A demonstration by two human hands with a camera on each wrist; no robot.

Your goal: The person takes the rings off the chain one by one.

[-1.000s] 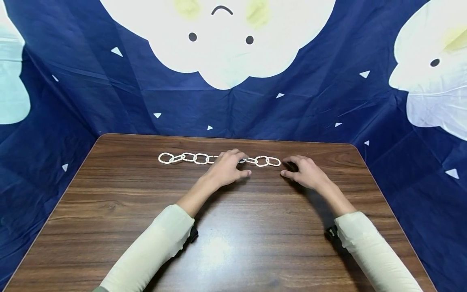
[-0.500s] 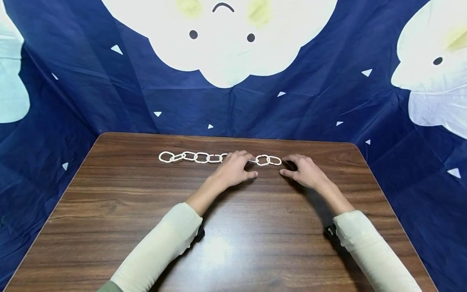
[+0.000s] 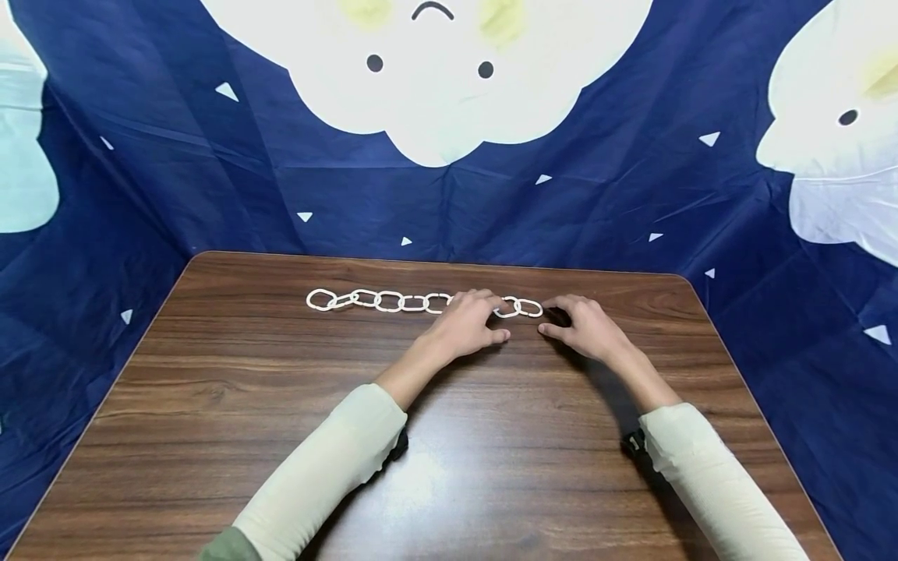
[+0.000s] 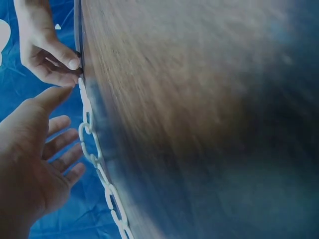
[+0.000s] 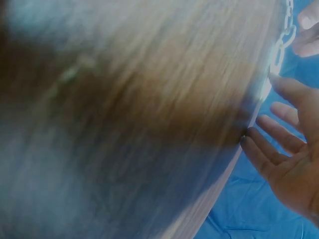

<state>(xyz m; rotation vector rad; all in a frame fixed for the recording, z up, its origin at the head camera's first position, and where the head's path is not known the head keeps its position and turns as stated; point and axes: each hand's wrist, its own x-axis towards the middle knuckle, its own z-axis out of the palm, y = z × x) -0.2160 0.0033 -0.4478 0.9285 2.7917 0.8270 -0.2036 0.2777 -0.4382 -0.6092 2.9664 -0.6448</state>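
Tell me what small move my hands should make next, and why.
Perhaps pinch the rightmost link of the chain with the right hand, since it sits just beside that link, apparently holding nothing, while the left hand covers part of the chain.

- Head: above, set back, facing forward and down over table [image 3: 533, 436].
- Left wrist, right wrist: close, low, across table.
- Wrists share: white chain [image 3: 401, 302].

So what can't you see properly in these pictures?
Head view: some links of the white chain, hidden by the left hand.
Left wrist view: the chain's left end, cut off by the bottom edge.
Right wrist view: most of the left hand, cut off by the right edge; the tabletop's grain, blurred.
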